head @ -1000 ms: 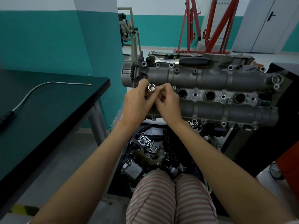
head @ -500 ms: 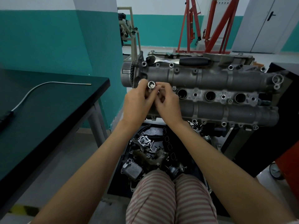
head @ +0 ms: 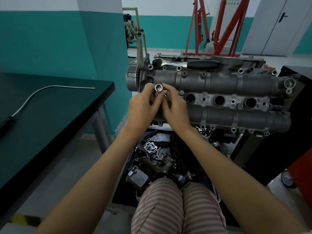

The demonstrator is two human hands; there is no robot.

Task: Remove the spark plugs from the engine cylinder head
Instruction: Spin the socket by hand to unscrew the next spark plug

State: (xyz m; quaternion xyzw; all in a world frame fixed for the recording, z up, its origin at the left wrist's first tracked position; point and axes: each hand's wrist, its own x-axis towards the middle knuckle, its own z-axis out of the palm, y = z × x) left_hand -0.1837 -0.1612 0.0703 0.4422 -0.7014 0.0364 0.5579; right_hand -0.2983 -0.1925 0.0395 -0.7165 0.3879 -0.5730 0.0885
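A: Head view, what are the hands doing?
B: The left hand [head: 143, 107] and the right hand [head: 175, 108] meet over the left end of the cylinder head [head: 219, 85]; both pinch a silver socket [head: 158, 88] with curled fingers, its open end facing up

A: Where are the spark plugs?
B: Can't tell; three plug holes [head: 219, 100] show dark to the right of the hands

A: Anything else?
B: A ratchet [head: 187, 64] lies along the head's far edge, and a cable [head: 42, 92] lies on the black table [head: 50, 124]
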